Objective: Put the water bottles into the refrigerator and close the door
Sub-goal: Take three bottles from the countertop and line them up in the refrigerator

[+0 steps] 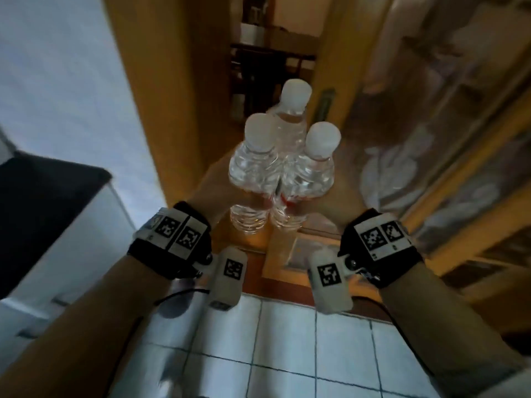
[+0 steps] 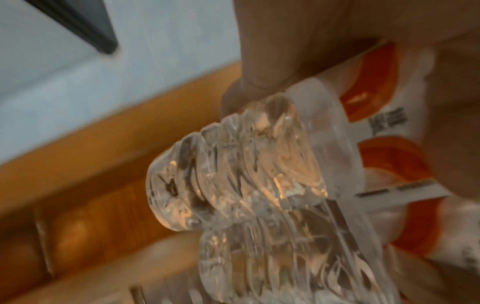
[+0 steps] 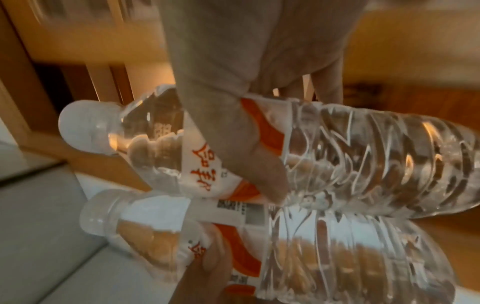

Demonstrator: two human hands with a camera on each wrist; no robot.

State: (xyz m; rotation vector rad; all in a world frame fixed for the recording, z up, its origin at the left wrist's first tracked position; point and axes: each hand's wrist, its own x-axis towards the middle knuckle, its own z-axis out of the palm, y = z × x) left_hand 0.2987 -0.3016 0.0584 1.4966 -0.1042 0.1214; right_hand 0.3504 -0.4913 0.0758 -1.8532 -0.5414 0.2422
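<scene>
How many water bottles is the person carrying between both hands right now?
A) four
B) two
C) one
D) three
D: the head view shows three white caps bunched together, one on each clear water bottle, with the left hand and right hand pressed in from either side.

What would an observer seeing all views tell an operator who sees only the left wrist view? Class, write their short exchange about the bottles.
Operator: How many bottles are carried in all?
Observer: Three water bottles, bunched upright between the left grip and the right grip, as the head view shows.
Operator: Are they capped?
Observer: Yes, a white cap tops each one.
</scene>
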